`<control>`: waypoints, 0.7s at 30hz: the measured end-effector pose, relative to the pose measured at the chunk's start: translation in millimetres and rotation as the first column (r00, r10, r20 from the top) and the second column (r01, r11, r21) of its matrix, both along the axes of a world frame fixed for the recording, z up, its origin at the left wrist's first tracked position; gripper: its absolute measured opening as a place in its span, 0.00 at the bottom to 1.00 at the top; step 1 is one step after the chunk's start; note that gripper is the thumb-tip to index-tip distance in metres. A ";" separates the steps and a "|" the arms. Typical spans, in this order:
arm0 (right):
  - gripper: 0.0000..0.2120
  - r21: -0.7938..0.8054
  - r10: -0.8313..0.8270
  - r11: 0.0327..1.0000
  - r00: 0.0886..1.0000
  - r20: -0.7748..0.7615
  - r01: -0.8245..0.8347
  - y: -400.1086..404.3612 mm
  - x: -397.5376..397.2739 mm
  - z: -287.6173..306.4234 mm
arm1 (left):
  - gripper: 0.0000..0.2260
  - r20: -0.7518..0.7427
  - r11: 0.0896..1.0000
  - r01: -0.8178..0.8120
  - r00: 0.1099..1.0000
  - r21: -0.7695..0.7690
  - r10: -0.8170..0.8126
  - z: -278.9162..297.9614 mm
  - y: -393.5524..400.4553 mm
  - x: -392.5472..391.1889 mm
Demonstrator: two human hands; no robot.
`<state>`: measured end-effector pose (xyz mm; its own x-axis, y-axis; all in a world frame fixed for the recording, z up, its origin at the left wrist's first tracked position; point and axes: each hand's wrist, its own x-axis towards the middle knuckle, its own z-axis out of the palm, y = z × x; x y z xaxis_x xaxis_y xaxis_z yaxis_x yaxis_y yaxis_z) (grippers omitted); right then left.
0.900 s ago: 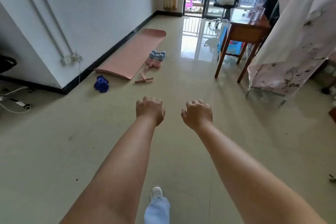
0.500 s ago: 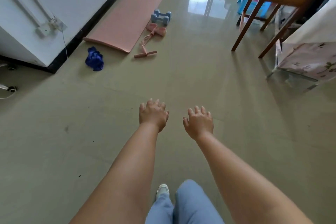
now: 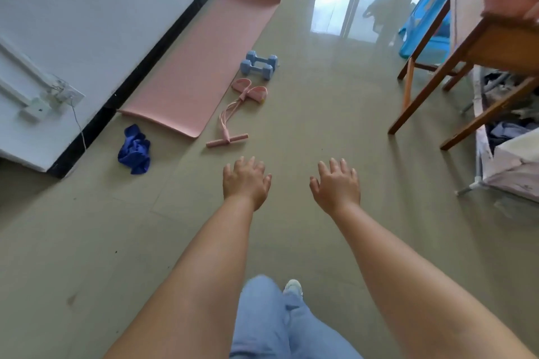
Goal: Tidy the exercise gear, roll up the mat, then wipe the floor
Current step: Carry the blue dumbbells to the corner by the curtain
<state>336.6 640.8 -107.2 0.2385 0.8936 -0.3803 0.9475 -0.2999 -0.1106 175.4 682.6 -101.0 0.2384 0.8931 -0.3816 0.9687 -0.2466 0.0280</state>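
Observation:
A pink exercise mat (image 3: 204,67) lies unrolled on the floor along the left wall. Two light blue dumbbells (image 3: 259,64) sit side by side at its right edge. A pink pedal resistance band (image 3: 233,114) lies just nearer, its bar handle toward me. A crumpled blue cloth (image 3: 134,150) lies by the wall corner. My left hand (image 3: 246,181) and my right hand (image 3: 335,183) stretch forward above the bare floor, fingers spread, holding nothing, a short way short of the band's handle.
A wooden table (image 3: 478,46) stands at the right with a blue plastic item (image 3: 425,23) beneath it. A fabric-covered rack (image 3: 513,166) holding clothes is at the far right. A wall socket with a cord (image 3: 62,93) hangs on the left wall.
The view has tilted down and moved closer to the gear. Both hands went from fists to spread fingers.

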 end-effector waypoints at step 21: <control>0.24 -0.012 0.139 0.990 0.989 0.049 -0.138 651.2 177.7 -15.1 | 0.18 -0.021 0.992 -0.121 0.992 0.035 0.122 -28.2 634.4 149.2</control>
